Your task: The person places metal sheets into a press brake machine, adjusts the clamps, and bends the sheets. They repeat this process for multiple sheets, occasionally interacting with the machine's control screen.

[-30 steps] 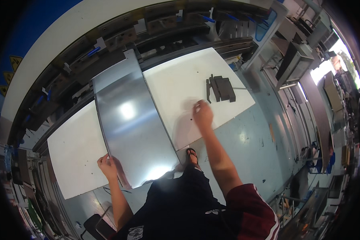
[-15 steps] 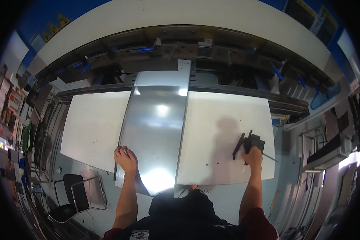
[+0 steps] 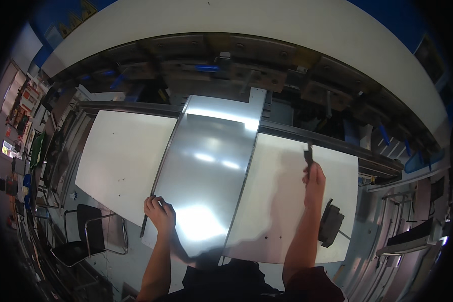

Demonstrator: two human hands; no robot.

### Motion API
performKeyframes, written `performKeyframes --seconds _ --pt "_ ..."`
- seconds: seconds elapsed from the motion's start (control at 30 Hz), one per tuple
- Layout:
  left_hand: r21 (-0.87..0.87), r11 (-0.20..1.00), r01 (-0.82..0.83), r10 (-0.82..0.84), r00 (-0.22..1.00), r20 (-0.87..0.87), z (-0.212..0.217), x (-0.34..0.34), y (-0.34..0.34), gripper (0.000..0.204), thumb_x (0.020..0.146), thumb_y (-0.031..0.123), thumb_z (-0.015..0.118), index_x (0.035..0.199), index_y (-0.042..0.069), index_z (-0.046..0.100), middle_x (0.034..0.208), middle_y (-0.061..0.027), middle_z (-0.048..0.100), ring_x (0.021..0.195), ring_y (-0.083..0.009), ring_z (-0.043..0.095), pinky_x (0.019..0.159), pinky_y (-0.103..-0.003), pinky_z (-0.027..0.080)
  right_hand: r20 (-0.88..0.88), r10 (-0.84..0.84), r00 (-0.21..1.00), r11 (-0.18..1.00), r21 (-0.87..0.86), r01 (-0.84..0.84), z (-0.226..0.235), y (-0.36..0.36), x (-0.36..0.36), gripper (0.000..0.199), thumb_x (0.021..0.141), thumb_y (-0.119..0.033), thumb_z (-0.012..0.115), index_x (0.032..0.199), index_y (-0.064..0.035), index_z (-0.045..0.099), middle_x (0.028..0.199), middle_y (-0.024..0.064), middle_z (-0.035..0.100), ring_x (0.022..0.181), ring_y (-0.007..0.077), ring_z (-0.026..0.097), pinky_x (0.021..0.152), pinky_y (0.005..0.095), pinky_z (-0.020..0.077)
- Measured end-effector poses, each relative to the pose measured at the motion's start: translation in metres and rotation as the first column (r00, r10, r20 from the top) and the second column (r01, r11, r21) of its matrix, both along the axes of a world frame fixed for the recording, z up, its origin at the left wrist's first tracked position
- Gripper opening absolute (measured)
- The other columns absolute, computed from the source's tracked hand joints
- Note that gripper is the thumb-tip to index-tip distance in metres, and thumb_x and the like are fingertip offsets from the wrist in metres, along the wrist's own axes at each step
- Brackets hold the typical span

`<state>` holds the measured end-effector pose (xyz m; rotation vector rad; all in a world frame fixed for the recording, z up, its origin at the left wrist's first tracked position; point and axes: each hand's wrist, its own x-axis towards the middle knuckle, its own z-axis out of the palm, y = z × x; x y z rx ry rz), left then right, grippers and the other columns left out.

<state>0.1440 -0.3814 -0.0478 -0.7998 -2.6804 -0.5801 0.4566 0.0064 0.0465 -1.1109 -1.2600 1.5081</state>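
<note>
- the metal sheet [image 3: 206,171] lies across the middle of the white counter [image 3: 121,156], its far end reaching the dark tooling [image 3: 274,75] of a large machine; it looks set in place, though whether that end is pinned cannot be told.
- the left hand [image 3: 160,214] is at the sheet's left edge, fingers curled over it; whether they pinch the edge, i cannot tell.
- the right hand [image 3: 314,177] is raised over the counter's right part, fingers closed around a small dark piece [image 3: 308,156], slightly blurred.
- dark blocks [image 3: 331,224] lie near the counter's right edge, not in either hand.
- blue handles [image 3: 207,68] dot the tooling.
- beyond the counter's left side, a black chair [image 3: 76,229] stands on the pale floor [image 3: 133,261].
</note>
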Motion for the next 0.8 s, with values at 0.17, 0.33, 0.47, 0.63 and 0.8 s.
performKeyframes --seconds 0.17,0.33,0.47,0.63,0.8 --pt "0.014 1.000 0.008 -0.008 1.000 -0.004 -0.002 -0.001 0.001 0.027 0.089 0.010 0.055 0.113 -0.003 0.057 0.130 -0.0239 0.054 0.132 -0.0446 0.043 0.113 -0.057 0.031 -0.275 0.016 0.961 0.986 0.164 0.031 -0.028 0.073 -0.153 0.032 0.103 -0.014 0.066 0.131 -0.0024 0.054 0.102 0.0041 0.064 0.089 0.0095 0.060 0.082 0.0257 0.0514" --pt "0.000 1.000 -0.002 0.002 1.000 0.007 0.001 0.000 0.006 0.023 0.090 0.007 0.054 0.112 -0.003 0.057 0.128 -0.0234 0.055 0.130 -0.0447 0.044 0.111 -0.057 0.032 -0.493 0.060 0.868 0.949 0.298 0.104 -0.029 0.106 -0.217 0.036 0.103 -0.011 0.065 0.134 -0.0011 0.050 0.107 0.0070 0.065 0.097 0.0134 0.063 0.095 0.0298 0.0511" --pt "-0.020 1.000 0.000 0.000 1.000 0.027 0.005 -0.001 0.008 0.025 0.090 0.007 0.055 0.112 -0.003 0.056 0.129 -0.0245 0.054 0.130 -0.0458 0.043 0.112 -0.058 0.031 -0.378 0.078 0.923 0.934 0.351 0.064 -0.030 0.115 -0.219 0.035 0.103 -0.011 0.065 0.134 0.0001 0.051 0.112 0.0083 0.065 0.102 0.0150 0.064 0.100 0.0320 0.0505" --pt "-0.025 1.000 -0.013 0.014 0.999 0.048 0.003 -0.001 0.007 0.028 0.088 0.007 0.054 0.113 -0.003 0.056 0.129 -0.0261 0.053 0.131 -0.0470 0.042 0.113 -0.059 0.030 -0.300 0.140 0.944 0.878 0.479 0.022 -0.025 0.118 -0.245 0.031 0.098 -0.006 0.071 0.125 0.0023 0.060 0.112 0.0089 0.067 0.106 0.0168 0.063 0.100 0.0305 0.0474" --pt "-0.029 1.000 -0.008 0.010 0.999 0.050 0.002 0.000 0.005 0.029 0.087 0.006 0.054 0.113 -0.003 0.056 0.130 -0.0266 0.053 0.132 -0.0474 0.042 0.112 -0.059 0.030 -0.063 0.140 0.988 0.853 0.515 -0.088 -0.019 0.115 -0.267 0.035 0.091 -0.007 0.080 0.121 0.0033 0.066 0.108 0.0096 0.072 0.101 0.0175 0.066 0.097 0.0320 0.0494"
